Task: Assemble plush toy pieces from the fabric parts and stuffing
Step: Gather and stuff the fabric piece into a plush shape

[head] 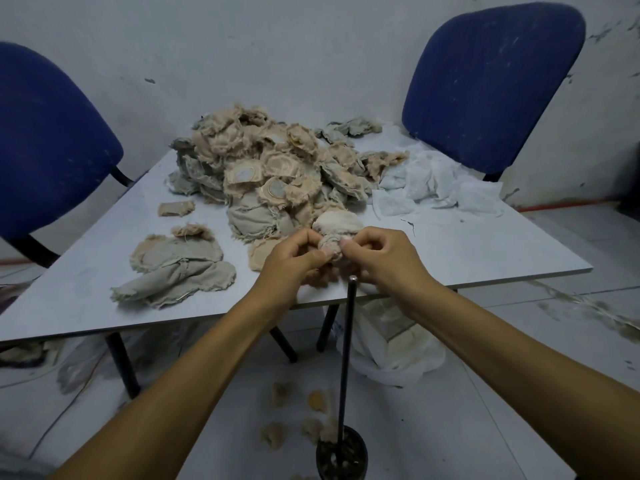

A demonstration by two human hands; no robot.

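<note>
A small stuffed fabric piece (337,225), pale and rounded, is held above the table's near edge. My left hand (294,258) pinches its gathered neck from the left, and my right hand (384,258) pinches the same twisted neck from the right. A big heap of beige and grey frayed fabric parts (270,164) lies on the middle of the grey table (485,251). White mesh stuffing material (436,185) is spread at the table's right. A thin metal rod (347,358) stands upright in a dark pot (341,455) just below my hands.
Flat grey fabric pieces (176,268) lie at the table's left front. Two blue chairs (491,81) (45,140) stand behind the table. A white bag (398,348) sits under the table, and several beige scraps (294,414) lie on the floor.
</note>
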